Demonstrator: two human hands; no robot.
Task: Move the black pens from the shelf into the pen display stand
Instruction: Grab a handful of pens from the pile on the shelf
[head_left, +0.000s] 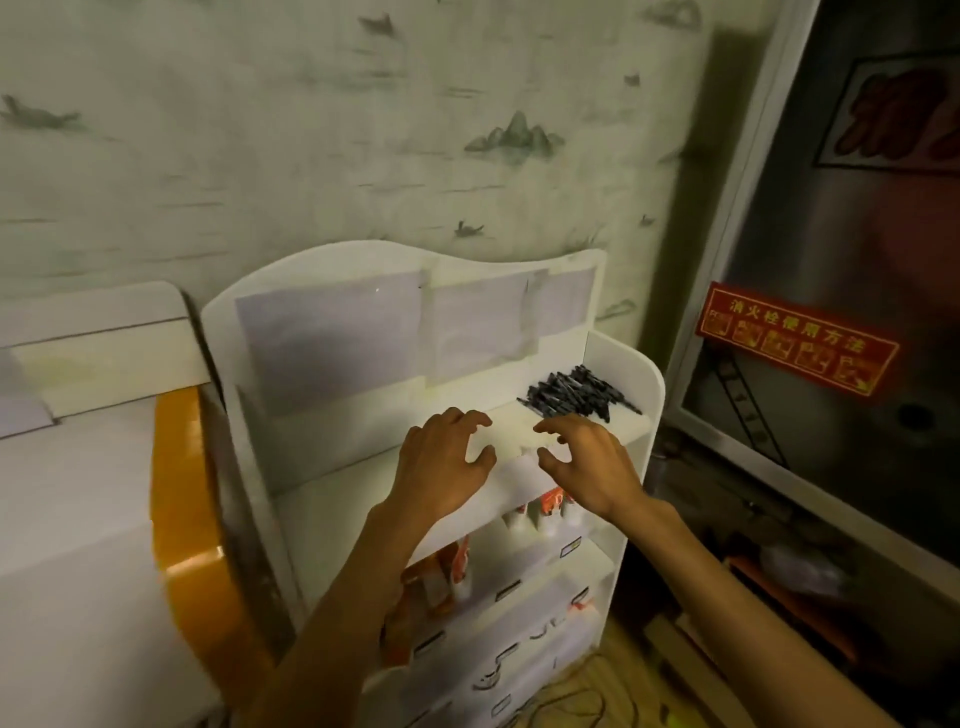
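1. Black pens (579, 392), a loose heap of slim dark plastic sticks, lie on the right end of the top shelf (631, 427) of a white tiered display stand (655, 387), close to its rounded right side panel.
2. The left hand (444, 460) is raised in front of the top shelf, palm down, fingers spread and curled, gripping nothing.
3. The right hand (584, 462) is beside it, just in front of and below the pen heap, fingers likewise loose and bent, with nothing in its grasp; its fingertips are near the pens but apart from them.
4. The two hands are close together, thumbs turned toward one another, with a gap of bare white shelf between them.
5. Pale rectangular paper sheets (332, 343) are fixed to the stand's curved back panel above the shelf.
6. Lower tiers hold white tubes with orange-red labels (550, 512), standing in a row below the right hand; further orange-and-white packages (452, 577) sit lower, beside the left forearm.
7. An orange curved-edged panel (182, 499) stands to the left of the stand, against a white surface.
8. A red sign with yellow characters (795, 338) is stuck on the dark glass-fronted cabinet to the right.
9. The whole view is somewhat blurred, so pen details cannot be made out.
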